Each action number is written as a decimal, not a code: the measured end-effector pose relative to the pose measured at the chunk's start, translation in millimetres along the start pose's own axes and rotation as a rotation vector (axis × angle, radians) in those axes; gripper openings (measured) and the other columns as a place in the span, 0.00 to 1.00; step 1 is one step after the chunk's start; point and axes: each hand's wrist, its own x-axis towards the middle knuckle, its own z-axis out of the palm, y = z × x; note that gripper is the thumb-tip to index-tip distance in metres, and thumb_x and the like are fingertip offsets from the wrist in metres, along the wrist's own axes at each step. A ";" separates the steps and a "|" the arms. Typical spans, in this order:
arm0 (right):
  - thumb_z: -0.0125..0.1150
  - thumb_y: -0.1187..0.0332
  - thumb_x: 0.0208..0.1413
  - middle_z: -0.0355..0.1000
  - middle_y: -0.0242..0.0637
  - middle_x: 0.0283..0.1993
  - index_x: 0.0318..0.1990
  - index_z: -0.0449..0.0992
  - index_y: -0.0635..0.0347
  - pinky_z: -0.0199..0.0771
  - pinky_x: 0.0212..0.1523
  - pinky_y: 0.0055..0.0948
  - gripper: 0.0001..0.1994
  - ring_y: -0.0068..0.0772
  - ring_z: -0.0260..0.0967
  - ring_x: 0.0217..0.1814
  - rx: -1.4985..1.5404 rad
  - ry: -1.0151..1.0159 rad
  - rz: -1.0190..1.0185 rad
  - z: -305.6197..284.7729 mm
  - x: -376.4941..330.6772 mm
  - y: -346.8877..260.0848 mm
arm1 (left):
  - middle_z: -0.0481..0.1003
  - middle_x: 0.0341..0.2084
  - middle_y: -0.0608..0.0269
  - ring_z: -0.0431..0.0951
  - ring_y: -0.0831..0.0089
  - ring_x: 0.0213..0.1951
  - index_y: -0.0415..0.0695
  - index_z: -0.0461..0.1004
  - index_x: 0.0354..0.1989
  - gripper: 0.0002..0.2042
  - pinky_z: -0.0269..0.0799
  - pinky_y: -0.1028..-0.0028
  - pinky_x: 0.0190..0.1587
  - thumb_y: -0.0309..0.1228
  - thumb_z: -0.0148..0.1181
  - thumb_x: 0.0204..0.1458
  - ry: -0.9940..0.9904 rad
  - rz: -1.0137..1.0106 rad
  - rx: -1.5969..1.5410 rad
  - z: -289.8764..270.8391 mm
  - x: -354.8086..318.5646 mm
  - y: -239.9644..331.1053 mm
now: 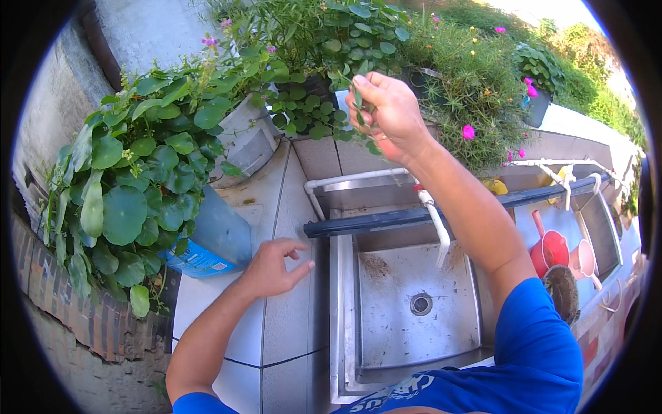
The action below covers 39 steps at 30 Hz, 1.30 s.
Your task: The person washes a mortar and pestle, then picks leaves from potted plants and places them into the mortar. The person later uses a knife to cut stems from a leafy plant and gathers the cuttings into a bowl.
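My right hand (389, 116) is raised among the potted plants at the back, above the far end of the steel sink. Its fingers are closed around a few green leafy stems (358, 107), partly hidden by the fingers. Lower and to the left, my left hand (274, 269) hovers over the tiled ledge (238, 324) with fingers apart and nothing in it. Just left of that hand stands a bluish plastic container (221, 231) with a large round-leaved plant (131, 200) growing over it.
The steel sink (414, 317) with dirt specks lies in front of me, under a white tap (436, 224). A black pipe (386, 223) crosses above it. A grey pot (245, 145) and pink-flowered plants (458, 103) line the back. At right are a red dipper (549, 250) and a pink one (583, 260).
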 end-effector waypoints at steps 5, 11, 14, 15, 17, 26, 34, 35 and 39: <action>0.48 0.65 0.72 0.69 0.36 0.30 0.37 0.68 0.59 0.55 0.20 0.20 0.10 0.21 0.57 0.21 0.227 0.006 0.133 -87.2 -62.8 39.8 | 0.82 0.35 0.58 0.82 0.74 0.36 0.33 0.78 0.44 0.12 0.78 0.72 0.44 0.30 0.63 0.60 0.143 -0.185 -0.437 8.2 94.9 37.3; 0.53 0.65 0.70 0.75 0.33 0.30 0.36 0.69 0.55 0.54 0.19 0.14 0.09 0.14 0.62 0.21 0.068 0.139 0.154 -123.8 -123.3 32.5 | 0.82 0.38 0.56 0.82 0.73 0.37 0.33 0.77 0.45 0.13 0.78 0.73 0.44 0.32 0.61 0.63 0.132 -0.111 -0.614 62.1 132.1 83.7; 0.52 0.66 0.70 0.75 0.32 0.30 0.36 0.70 0.56 0.53 0.19 0.14 0.09 0.14 0.62 0.22 -0.013 0.237 0.127 -153.6 -166.6 27.6 | 0.82 0.40 0.55 0.82 0.72 0.38 0.33 0.76 0.47 0.13 0.78 0.73 0.46 0.32 0.60 0.63 0.045 -0.120 -0.697 104.8 123.7 112.2; 0.52 0.66 0.70 0.75 0.32 0.30 0.38 0.72 0.57 0.55 0.19 0.14 0.08 0.14 0.62 0.22 0.005 0.255 0.166 -162.0 -180.7 18.5 | 0.81 0.41 0.54 0.82 0.72 0.39 0.32 0.76 0.48 0.12 0.78 0.73 0.47 0.30 0.61 0.63 0.037 -0.100 -0.727 115.6 119.4 112.1; 0.52 0.67 0.70 0.74 0.31 0.30 0.40 0.73 0.57 0.56 0.19 0.14 0.07 0.14 0.62 0.21 -0.052 0.332 0.151 -192.0 -216.9 7.3 | 0.81 0.41 0.54 0.82 0.72 0.39 0.32 0.76 0.48 0.12 0.78 0.73 0.47 0.28 0.61 0.62 0.016 -0.097 -0.710 138.6 108.4 107.4; 0.50 0.68 0.70 0.71 0.26 0.27 0.40 0.74 0.60 0.61 0.25 0.18 0.08 0.14 0.60 0.23 -0.968 0.849 0.237 -321.6 -429.7 -106.4 | 0.81 0.36 0.55 0.81 0.75 0.35 0.31 0.77 0.44 0.11 0.77 0.76 0.41 0.27 0.63 0.59 0.017 -0.211 -0.380 169.5 57.1 25.9; 0.60 0.68 0.62 0.76 0.38 0.33 0.41 0.75 0.68 0.71 0.20 0.27 0.10 0.27 0.75 0.33 -1.291 0.965 1.031 -376.2 -552.3 -161.4 | 0.81 0.33 0.55 0.82 0.73 0.34 0.29 0.77 0.44 0.11 0.78 0.74 0.40 0.27 0.62 0.60 -0.075 -0.322 -0.337 190.0 47.0 -16.0; 0.64 0.68 0.57 0.78 0.47 0.40 0.48 0.76 0.73 0.79 0.21 0.30 0.17 0.35 0.78 0.36 -1.279 0.922 1.107 -370.8 -553.1 -162.9 | 0.81 0.33 0.57 0.82 0.74 0.33 0.30 0.77 0.45 0.11 0.78 0.75 0.40 0.28 0.62 0.61 -0.076 -0.310 -0.329 190.1 48.3 -17.6; 0.63 0.67 0.58 0.78 0.54 0.47 0.55 0.76 0.73 0.86 0.27 0.32 0.20 0.43 0.80 0.36 -1.255 1.037 0.804 -377.1 -569.4 -168.0 | 0.80 0.32 0.60 0.81 0.77 0.32 0.31 0.77 0.46 0.12 0.79 0.77 0.39 0.29 0.62 0.61 -0.055 -0.266 -0.322 185.7 58.5 -13.9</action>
